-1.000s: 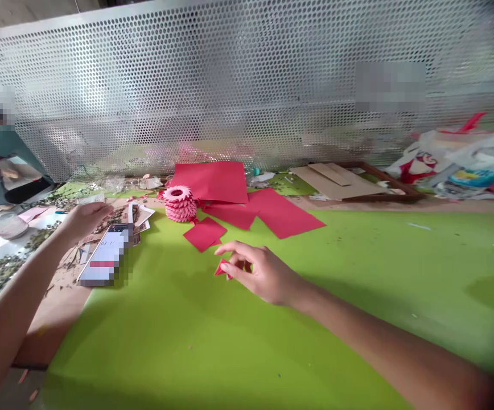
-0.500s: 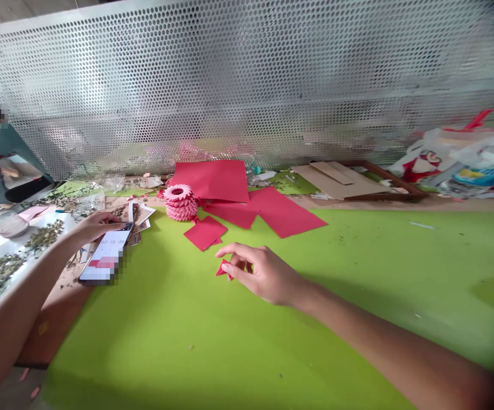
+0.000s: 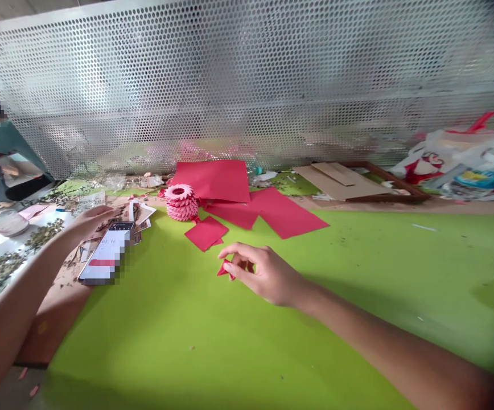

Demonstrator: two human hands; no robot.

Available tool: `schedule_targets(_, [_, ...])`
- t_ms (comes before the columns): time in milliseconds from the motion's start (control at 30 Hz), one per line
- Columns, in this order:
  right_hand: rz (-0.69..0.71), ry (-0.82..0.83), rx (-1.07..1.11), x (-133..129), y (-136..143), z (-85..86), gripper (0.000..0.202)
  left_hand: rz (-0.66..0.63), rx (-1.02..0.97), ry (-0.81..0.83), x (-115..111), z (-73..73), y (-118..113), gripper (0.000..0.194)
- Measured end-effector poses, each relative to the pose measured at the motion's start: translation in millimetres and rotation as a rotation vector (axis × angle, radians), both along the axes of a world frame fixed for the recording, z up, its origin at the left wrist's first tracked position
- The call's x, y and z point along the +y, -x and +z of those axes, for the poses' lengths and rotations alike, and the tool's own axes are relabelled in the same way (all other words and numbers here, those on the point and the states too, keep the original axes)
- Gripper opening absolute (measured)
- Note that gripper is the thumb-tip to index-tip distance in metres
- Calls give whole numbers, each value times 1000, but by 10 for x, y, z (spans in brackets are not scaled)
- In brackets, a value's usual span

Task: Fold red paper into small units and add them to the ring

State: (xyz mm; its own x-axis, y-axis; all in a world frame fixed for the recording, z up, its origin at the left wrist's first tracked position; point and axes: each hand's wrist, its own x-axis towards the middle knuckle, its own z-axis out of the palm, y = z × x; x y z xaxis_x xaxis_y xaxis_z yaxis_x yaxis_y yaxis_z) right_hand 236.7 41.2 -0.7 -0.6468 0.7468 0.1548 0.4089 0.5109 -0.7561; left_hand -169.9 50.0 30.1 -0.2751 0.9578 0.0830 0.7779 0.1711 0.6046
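Between thumb and fingers, my right hand [image 3: 264, 273] pinches a small folded red paper piece [image 3: 225, 268] above the green mat [image 3: 213, 336]. My left hand [image 3: 95, 219] is just beyond the upper left of a phone [image 3: 108, 250], apart from it, with fingers stretched out and nothing visible in them. A timer shows on the phone's screen, partly blurred. Ahead of my right hand lie small red paper squares [image 3: 206, 232]. Behind them stands a round pink-and-red tower of interlocked folded paper pieces [image 3: 181, 203].
Large red paper sheets [image 3: 292, 213] lie at the back of the mat. Cardboard pieces [image 3: 336, 181] rest by a wooden frame [image 3: 404, 192], and plastic bags [image 3: 439, 159] stand far right. Dried plant bits [image 3: 5, 265] cover the left side. A perforated metal panel [image 3: 230, 80] rises behind; a person [image 3: 5, 142] sits beyond.
My left hand has drawn back up and left from the phone's top edge. My right hand keeps its pinch on the folded red paper piece, nearly still.
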Motion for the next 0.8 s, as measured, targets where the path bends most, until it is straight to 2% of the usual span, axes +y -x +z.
schedule_targets(67, [-7,27,7,1,-1,7,18,99,-64,26,-57,123,-110,66])
schedule_targets(133, [-15,62,36,0,2,14,17,87,-93,-26,-130,225,-311,57])
schedule_targets(233, [-30,114,127,-7,5,24,15,-214,-129,32,-273,262,-782,52])
schedule_targets(333, [-67,143,210,-14,-4,33,17,-550,-229,164,-421,160,-1338,54])
schedule_targets(467, [-112,178,288,-6,-32,37,23,-719,-385,246,-514,-38,-1901,46])
schedule_targets(533, [-109,208,306,-2,-36,30,25,-767,-481,229,-510,-132,-2043,42])
schedule_targets(633, [-86,257,323,-7,-16,12,26,-797,-590,158,-484,-260,-2117,42])
schedule_targets(800, [-49,315,330,-41,30,11,24,-731,-635,120,-478,-351,-2114,39])
